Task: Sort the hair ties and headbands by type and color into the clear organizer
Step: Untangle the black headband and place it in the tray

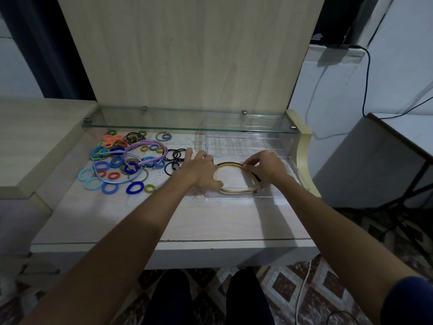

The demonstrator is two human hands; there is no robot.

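A clear organizer [276,146] lies on the right half of the desk, partly under a glass shelf. In its front compartment lie a cream headband [236,190] and a dark headband [228,163]. My right hand [267,166] pinches the dark headband at its right side. My left hand [202,168] rests with spread fingers on the organizer's left edge, its thumb by the cream headband. To the left lie a lilac headband [146,143], a light blue headband [112,181], black thin ties [174,160] and a pile of colored hair ties [112,160].
A glass shelf [187,124] on metal pegs hangs low over the back of the desk. A wooden back panel [187,55] rises behind it. The desk's front edge [173,245] is near me. Another table [403,127] and cables stand at the right.
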